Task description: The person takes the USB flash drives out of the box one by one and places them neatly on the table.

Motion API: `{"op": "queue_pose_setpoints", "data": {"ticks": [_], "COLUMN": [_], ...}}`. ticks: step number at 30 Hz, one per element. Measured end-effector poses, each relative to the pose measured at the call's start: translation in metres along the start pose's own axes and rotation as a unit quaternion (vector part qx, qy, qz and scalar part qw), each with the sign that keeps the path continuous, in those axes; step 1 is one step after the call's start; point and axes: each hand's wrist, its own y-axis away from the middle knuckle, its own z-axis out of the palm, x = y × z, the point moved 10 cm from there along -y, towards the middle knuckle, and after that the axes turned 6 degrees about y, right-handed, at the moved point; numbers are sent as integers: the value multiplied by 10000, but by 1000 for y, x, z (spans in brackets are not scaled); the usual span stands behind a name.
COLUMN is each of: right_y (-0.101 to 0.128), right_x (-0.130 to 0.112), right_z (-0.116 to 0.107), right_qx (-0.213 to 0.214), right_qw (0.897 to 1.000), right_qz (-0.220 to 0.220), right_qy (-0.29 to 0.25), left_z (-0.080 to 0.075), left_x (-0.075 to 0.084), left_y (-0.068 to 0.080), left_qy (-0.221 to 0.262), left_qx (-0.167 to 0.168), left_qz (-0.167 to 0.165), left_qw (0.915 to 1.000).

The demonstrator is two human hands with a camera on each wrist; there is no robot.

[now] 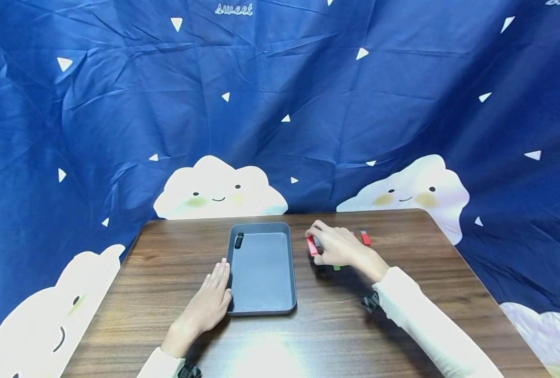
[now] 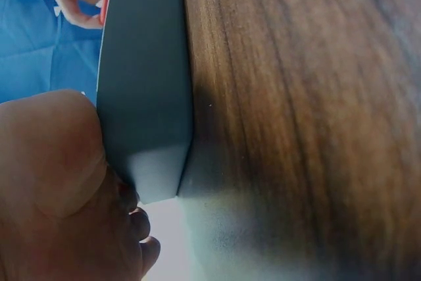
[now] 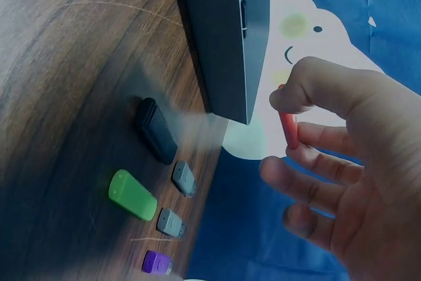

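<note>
My right hand [image 1: 336,247] pinches a red USB flash drive [image 1: 312,245] between thumb and fingertips, lifted above the table right of the grey tray [image 1: 293,283]. In the right wrist view the red drive stands upright between thumb and fingers. My left hand [image 1: 206,302] lies with straight fingers along the tray's left side, touching its rim. Inside the tray, near its far left corner, lies a black USB flash drive [image 1: 239,241]. Below the right hand lie a black drive [image 3: 156,131], a green drive [image 3: 133,195], two grey drives [image 3: 184,178] and a purple drive [image 3: 156,262].
Another red drive [image 1: 365,238] lies on the wooden table [image 1: 176,262] beyond the right hand. A blue curtain [image 1: 280,105] with white clouds hangs behind the table's far edge. A bright light reflection shows on the near part of the tabletop.
</note>
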Motion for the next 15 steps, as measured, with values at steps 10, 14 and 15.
{"op": "queue_pose_setpoints", "data": {"ticks": [10, 14, 15], "right_y": [12, 17, 18], "right_x": [9, 16, 17], "right_z": [-1, -1, -1], "right_qx": [89, 87, 79], "right_qw": [9999, 9998, 9998], "right_qz": [62, 157, 168], "right_qy": [52, 77, 74], "left_z": [-2, -3, -3], "left_x": [2, 2, 3], "left_y": [1, 1, 1], "left_qy": [12, 37, 39], "left_qx": [13, 20, 25], "left_qz": [12, 22, 27], "left_qw": [10000, 10000, 10000]}}
